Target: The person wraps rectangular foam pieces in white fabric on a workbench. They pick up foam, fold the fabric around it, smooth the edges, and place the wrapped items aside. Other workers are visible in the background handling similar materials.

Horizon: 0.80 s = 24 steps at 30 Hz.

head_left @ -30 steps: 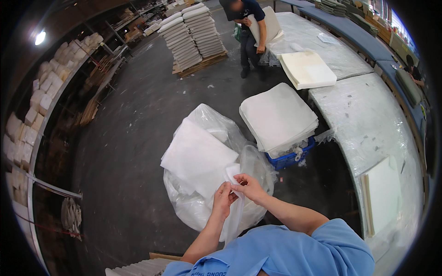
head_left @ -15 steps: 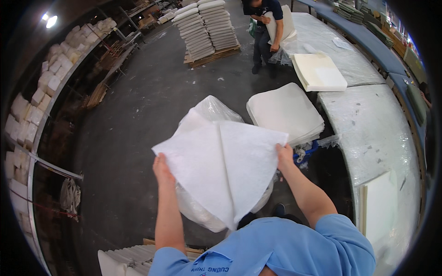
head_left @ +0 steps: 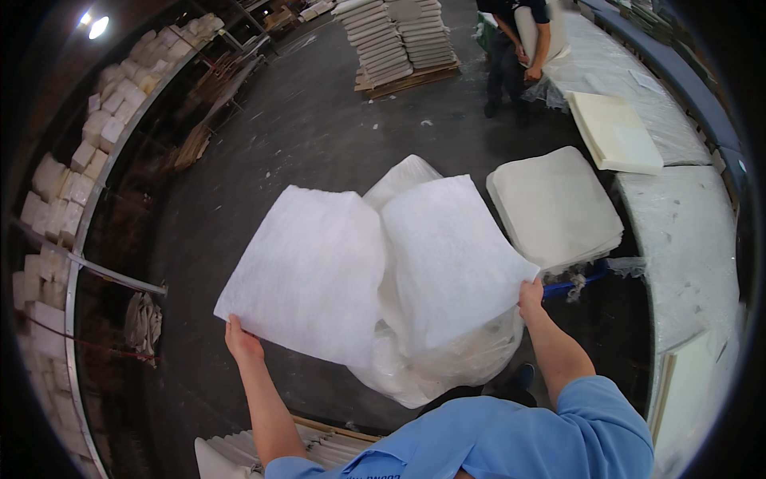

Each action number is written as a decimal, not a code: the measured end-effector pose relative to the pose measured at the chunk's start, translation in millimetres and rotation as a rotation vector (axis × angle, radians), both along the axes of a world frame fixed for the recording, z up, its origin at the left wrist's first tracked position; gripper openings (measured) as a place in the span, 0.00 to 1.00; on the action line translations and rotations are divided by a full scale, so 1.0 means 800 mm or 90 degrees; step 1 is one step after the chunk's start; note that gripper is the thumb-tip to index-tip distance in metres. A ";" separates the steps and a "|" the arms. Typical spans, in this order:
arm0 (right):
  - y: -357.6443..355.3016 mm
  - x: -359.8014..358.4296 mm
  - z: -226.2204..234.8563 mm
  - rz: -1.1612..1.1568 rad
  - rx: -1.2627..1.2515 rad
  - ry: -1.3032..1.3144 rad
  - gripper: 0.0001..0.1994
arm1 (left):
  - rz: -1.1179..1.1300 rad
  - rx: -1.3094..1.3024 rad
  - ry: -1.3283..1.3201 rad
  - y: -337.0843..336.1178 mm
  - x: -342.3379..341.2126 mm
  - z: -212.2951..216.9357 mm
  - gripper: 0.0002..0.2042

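My left hand pinches the near left corner of a white fibre padding sheet, which spreads out in front of me. A second white padding sheet has its near right corner in the closed fingers of my right hand. The two sheets sag toward each other in the middle, and I cannot tell whether they are joined there. Beneath them bulges a clear plastic bag with white material inside, partly covered by the sheets.
To the right stands a stack of white pads over something blue. Beyond it are plastic-covered tables with cream foam pads. A co-worker holds a pad near a pallet stack. Shelving with white blocks lines the left.
My hands have moved apart, the left one outward and lower. The white material has opened from an overlapping fold into two spread panels. The view has shifted left.
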State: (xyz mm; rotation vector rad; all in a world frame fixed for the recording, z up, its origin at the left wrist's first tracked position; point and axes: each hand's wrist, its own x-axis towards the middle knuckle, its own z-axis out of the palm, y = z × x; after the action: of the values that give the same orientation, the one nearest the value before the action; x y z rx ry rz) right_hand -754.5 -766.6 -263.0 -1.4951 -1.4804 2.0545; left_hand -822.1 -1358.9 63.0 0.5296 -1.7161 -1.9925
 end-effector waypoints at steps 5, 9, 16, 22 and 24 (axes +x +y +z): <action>-0.088 -0.071 -0.023 0.123 0.087 -0.116 0.15 | 0.031 -0.012 -0.002 -0.059 0.011 -0.003 0.17; -0.142 -0.113 -0.036 0.193 0.159 -0.137 0.18 | 0.077 -0.011 -0.020 -0.088 0.032 -0.004 0.15; -0.125 -0.101 -0.064 0.247 0.188 -0.141 0.20 | -0.005 -0.036 -0.058 -0.062 0.016 -0.031 0.10; -0.090 -0.029 -0.025 0.304 -0.027 -0.196 0.17 | -0.077 -0.134 -0.084 -0.018 -0.005 -0.060 0.11; -0.077 -0.005 -0.031 0.296 -0.034 -0.222 0.15 | -0.090 -0.177 -0.125 -0.005 -0.012 -0.072 0.11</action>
State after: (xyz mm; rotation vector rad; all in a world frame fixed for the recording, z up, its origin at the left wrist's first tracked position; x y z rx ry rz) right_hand -758.5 -828.1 -287.4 -1.7282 -2.0890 2.1626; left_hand -831.4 -1362.6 5.5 0.5339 -2.1631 -1.7983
